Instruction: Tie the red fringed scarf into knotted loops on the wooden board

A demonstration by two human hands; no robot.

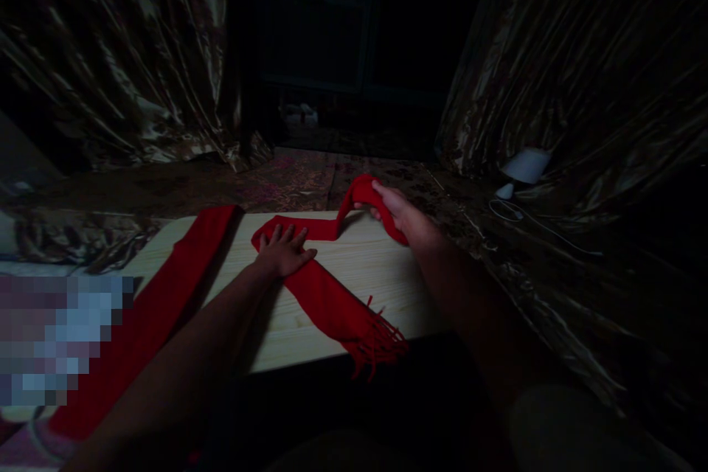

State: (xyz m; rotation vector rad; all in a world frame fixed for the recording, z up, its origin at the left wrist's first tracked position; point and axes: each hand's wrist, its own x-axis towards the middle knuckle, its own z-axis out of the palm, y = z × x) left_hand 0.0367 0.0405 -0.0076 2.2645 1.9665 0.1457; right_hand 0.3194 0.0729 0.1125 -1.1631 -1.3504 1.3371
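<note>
A dim room, seen from above the person's own arms. A pale wooden board (354,273) lies in front, and a red fringed scarf (332,302) is spread across it, its tasselled end hanging over the board's near edge. The left hand (285,251) lies flat on the scarf near the board's middle, fingers spread wide, seemingly pinning the cloth so it cannot slide. The right hand (390,210), at the board's far edge, is closed around a raised fold of the same scarf, lifting it clear of the board. A second red strip (166,310) runs along the board's left side. A small white lamp (525,166) sits beyond the board's right side.
</note>
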